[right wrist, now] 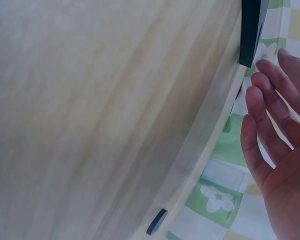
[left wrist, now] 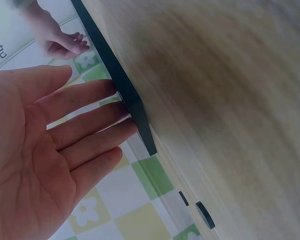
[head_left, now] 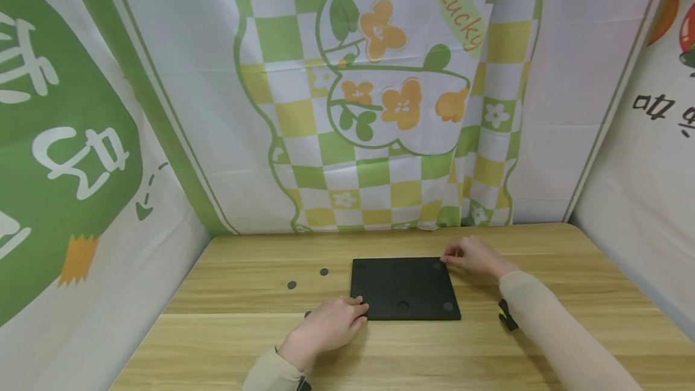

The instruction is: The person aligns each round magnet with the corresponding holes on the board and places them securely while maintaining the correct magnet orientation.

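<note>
A thin black rectangular board (head_left: 402,282) lies on the wooden table. My left hand (head_left: 328,324) is at its front left corner, fingertips against the edge; in the left wrist view the fingers (left wrist: 92,119) are nearly straight. At the far right corner is my right hand (head_left: 478,255), thumb and index fingertip close together beside a faint disc (head_left: 437,265). In the right wrist view its fingers (right wrist: 264,107) bend loosely, with nothing visible between them. A grey disc (head_left: 447,306) sits at the front right corner. Along the front edge shows a dark round spot (head_left: 403,305).
Left of the board lie small dark discs (head_left: 324,271), one partly hidden by my left hand. Another disc (right wrist: 157,221) lies to the board's right in the right wrist view. A patterned curtain (head_left: 369,107) hangs behind the table, with printed cloth at both sides.
</note>
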`<state>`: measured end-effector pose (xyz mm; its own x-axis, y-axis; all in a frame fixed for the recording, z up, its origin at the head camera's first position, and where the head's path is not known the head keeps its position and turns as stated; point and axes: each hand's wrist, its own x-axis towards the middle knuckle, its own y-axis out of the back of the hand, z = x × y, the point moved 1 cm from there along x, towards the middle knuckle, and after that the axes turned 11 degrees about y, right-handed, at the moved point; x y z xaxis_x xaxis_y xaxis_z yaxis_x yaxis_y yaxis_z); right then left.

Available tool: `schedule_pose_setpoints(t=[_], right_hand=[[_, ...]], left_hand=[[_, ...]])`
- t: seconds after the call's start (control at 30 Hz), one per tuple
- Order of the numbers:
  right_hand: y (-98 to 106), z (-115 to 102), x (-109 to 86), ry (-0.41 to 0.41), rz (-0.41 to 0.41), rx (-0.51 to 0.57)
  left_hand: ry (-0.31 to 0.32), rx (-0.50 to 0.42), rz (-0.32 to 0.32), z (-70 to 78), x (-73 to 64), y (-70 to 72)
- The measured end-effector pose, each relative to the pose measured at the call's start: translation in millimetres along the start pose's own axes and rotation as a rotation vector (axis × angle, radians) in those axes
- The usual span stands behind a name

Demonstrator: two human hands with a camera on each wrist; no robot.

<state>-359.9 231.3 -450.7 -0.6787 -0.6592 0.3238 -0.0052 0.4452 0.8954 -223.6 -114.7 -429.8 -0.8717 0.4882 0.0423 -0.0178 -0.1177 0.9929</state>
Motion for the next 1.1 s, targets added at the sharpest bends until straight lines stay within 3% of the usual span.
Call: schedule_pose_setpoints(t=[0.57, 1.1], right_hand=[[10, 0, -12.9, 0.056, 0.027, -0.02], [17, 3, -32.2, 0.0, 0.045, -0.06]], left_hand=[[0.011, -0.009, -0.016, -1.0, 0.4, -0.9], [0.013, -0.015, -0.033, -0.9, 0.3, -1.0]])
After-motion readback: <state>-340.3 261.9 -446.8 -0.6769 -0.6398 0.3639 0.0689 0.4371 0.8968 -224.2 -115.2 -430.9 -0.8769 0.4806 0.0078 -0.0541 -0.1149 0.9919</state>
